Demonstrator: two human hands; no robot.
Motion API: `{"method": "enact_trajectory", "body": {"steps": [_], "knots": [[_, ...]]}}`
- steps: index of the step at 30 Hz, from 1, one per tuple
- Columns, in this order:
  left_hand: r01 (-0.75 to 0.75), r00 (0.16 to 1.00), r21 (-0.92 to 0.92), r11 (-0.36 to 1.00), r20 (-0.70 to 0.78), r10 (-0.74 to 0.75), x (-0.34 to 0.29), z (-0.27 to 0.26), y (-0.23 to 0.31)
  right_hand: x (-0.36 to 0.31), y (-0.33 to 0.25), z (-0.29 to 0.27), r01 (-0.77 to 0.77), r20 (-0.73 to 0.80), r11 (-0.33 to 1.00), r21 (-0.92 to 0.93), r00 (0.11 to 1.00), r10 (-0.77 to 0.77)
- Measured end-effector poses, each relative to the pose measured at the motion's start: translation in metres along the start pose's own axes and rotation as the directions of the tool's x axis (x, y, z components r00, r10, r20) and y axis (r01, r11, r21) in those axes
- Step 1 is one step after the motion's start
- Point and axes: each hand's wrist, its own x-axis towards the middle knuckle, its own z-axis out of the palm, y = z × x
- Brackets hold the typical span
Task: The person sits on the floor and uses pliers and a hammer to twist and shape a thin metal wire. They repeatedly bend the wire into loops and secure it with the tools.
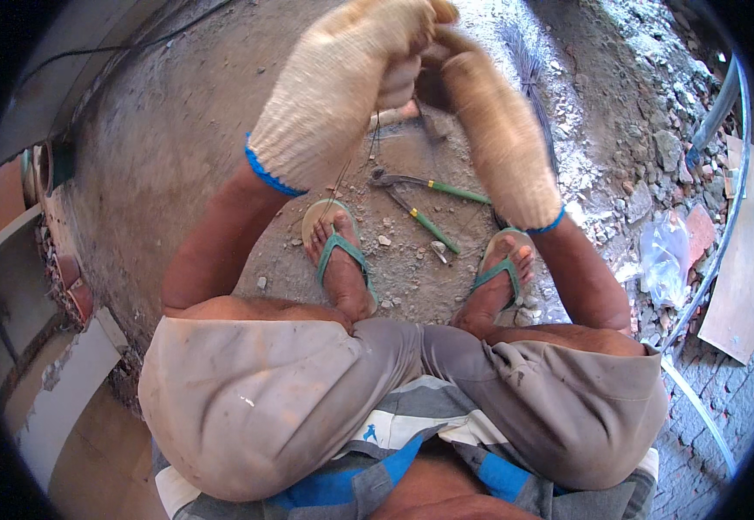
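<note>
Wire (374, 137) hangs by the curled left hand (333, 78); the right hand (502, 130) arches near; blur hides what either pinches.

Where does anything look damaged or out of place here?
At lower left, the pale slab has a chipped, ragged edge, so it looks broken. On the right, a crumpled clear plastic bag lies among rubble like stray litter.

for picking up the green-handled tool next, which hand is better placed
Probably the right hand: the green-handled tool has its handles pointing to that side, one ending close by it in the picture. The left hand appears farther from them.
</note>
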Motion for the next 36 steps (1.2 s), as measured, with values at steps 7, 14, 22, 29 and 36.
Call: {"method": "enact_trajectory", "body": {"steps": [7, 14, 22, 29, 36], "knots": [[-0.289, 0.955, -0.201, 0.936, -0.125, 0.268, 0.012, -0.029, 0.040, -0.033, -0.014, 0.049, -0.355, 0.402, 0.862, 0.361, 0.894, 0.199], [-0.013, 0.930, -0.688, 0.726, 0.259, 0.262, 0.017, -0.101, 0.093, -0.017, -0.063, -0.009, -0.577, 0.471, 0.756, 0.310, 0.784, 0.405], [-0.413, 0.909, -0.408, 0.815, -0.244, 0.338, -0.006, -0.095, 0.099, -0.015, -0.073, -0.011, -0.421, 0.664, 0.906, -0.039, 0.667, 0.338], [-0.490, 0.871, -0.460, 0.741, -0.289, 0.397, -0.012, -0.143, 0.106, -0.007, -0.077, -0.021, -0.607, 0.629, 0.784, -0.125, 0.563, 0.536], [-0.434, 0.896, -0.501, 0.749, -0.329, 0.299, 0.001, -0.247, 0.105, -0.002, -0.067, -0.049, -0.242, 0.422, 0.838, -0.489, 0.775, 0.470]]}}
